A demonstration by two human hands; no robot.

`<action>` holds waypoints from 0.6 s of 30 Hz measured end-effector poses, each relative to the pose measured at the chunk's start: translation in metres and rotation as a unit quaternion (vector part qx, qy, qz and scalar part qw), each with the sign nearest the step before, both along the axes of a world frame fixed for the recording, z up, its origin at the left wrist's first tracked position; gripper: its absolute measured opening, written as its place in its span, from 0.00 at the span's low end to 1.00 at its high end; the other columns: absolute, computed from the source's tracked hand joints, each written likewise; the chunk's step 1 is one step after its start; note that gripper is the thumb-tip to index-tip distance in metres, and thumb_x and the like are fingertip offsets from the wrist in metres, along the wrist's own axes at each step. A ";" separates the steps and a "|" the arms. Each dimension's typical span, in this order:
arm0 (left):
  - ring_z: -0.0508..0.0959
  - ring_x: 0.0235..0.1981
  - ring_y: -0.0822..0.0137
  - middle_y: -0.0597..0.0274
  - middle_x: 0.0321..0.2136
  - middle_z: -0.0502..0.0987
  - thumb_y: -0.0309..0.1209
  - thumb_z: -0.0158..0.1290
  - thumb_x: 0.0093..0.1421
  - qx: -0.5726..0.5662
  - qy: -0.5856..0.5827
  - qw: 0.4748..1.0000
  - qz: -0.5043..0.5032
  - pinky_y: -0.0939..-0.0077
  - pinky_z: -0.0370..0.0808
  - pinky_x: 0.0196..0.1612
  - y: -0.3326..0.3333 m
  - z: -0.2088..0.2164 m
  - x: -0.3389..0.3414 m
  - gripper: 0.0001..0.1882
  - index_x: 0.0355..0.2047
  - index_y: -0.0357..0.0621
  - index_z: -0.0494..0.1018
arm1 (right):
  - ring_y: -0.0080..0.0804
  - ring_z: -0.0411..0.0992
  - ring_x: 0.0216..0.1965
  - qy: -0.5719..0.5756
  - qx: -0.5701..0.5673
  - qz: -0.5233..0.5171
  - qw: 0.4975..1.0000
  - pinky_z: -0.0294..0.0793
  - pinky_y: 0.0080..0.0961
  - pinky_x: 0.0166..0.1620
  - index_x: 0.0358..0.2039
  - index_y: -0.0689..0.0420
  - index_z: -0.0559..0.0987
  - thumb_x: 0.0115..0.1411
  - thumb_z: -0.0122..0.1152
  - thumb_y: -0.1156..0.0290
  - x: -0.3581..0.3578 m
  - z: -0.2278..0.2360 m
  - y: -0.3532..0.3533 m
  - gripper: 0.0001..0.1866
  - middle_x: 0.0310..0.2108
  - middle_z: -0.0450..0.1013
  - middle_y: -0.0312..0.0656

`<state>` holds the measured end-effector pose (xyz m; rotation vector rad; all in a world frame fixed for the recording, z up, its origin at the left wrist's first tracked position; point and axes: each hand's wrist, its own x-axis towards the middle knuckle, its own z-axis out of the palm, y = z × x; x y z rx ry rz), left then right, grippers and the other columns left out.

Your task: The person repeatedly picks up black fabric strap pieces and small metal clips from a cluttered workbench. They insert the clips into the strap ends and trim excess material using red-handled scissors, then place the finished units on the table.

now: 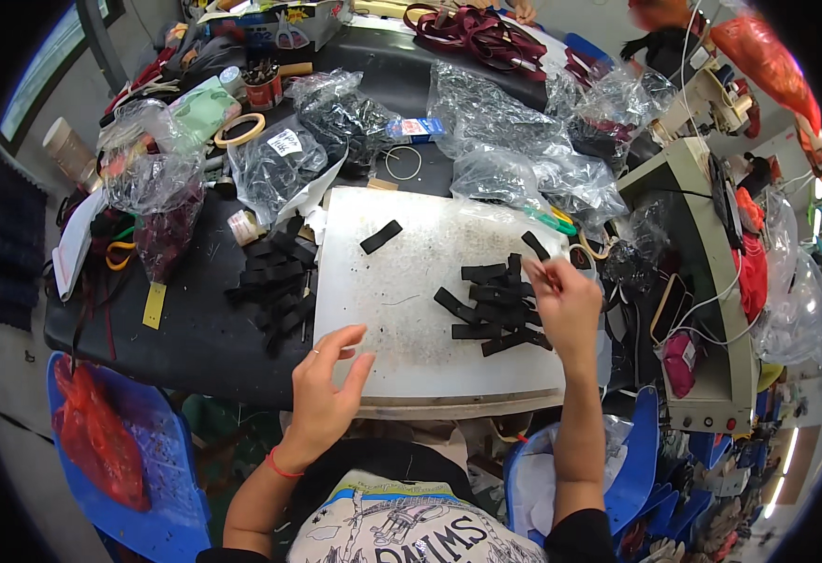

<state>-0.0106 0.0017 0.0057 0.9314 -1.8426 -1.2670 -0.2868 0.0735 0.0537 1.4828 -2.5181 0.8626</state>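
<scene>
A white board lies before me. My left hand hovers over its near left edge, thumb and fingers apart, holding nothing. My right hand is closed at the board's right side, beside a loose pile of short black fabric strips. Something small and reddish shows between its fingers, too hidden to name. One black strip lies alone at the board's upper left, and another strip sits just beyond my right hand. A second heap of black strips rests on the dark table left of the board.
Clear plastic bags crowd the table's far side. Near them are a tape roll and green-handled scissors. A beige machine stands at the right. Blue chairs flank me, the left one holding a red bag.
</scene>
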 end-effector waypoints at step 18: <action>0.80 0.35 0.63 0.52 0.38 0.79 0.20 0.54 0.56 -0.057 -0.001 0.989 0.134 0.75 0.75 0.39 -0.008 -0.003 0.052 0.10 0.40 0.36 0.75 | 0.59 0.69 0.48 0.032 0.316 0.030 0.948 0.69 0.45 0.51 0.50 0.56 0.69 0.52 0.58 0.61 -0.076 -0.069 -0.173 0.25 0.44 0.71 0.63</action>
